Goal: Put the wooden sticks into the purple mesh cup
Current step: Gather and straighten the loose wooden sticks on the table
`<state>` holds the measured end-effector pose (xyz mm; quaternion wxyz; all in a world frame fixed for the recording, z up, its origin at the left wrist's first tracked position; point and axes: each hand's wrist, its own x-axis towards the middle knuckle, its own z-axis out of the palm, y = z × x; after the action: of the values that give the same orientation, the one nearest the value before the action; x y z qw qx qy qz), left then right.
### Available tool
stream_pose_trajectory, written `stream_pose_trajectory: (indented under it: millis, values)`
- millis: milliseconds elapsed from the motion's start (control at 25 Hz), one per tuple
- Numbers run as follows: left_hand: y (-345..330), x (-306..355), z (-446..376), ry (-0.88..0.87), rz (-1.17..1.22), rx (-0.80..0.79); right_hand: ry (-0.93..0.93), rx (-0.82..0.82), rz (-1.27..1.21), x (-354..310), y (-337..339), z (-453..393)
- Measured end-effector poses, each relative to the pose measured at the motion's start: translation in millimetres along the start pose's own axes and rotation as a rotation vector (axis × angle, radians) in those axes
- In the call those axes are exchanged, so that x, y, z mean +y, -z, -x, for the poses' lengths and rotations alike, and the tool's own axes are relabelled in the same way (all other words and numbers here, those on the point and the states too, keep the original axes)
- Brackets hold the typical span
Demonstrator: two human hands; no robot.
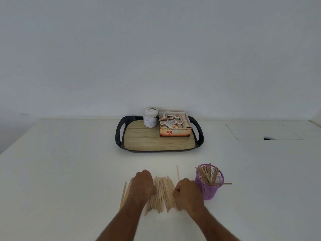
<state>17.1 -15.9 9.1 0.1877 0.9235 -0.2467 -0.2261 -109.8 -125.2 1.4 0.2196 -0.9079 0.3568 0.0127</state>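
Observation:
A pile of thin wooden sticks [162, 193] lies on the white table near its front edge. My left hand [143, 184] sits on the pile's left side with fingers curled down into the sticks. My right hand [186, 191] is at the pile's right side, fingers curled round some sticks. A few stray sticks [125, 192] lie left of my left hand, and one stick [177, 173] lies just beyond my right hand. The purple mesh cup [209, 186] stands upright right of my right hand, holding several sticks; one lies across its rim.
A black tray with a wood-look base [156, 141] stands further back in the middle, carrying a white jar [150, 117] and an open box of tea bags [174, 124]. A rectangular hatch outline [262, 132] is set in the table at the back right.

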Motion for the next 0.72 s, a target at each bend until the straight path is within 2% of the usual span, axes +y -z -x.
stream_pose_trajectory:
  millis: [400, 720]
  values:
    - [4, -6, -2, 0.038, 0.077, -0.008, -0.040, 0.039, -0.055, -3, -2, 3]
    - [13, 7, 3, -0.063, 0.215, 0.090, 0.018, 0.144, -0.190, -5, 13, 11]
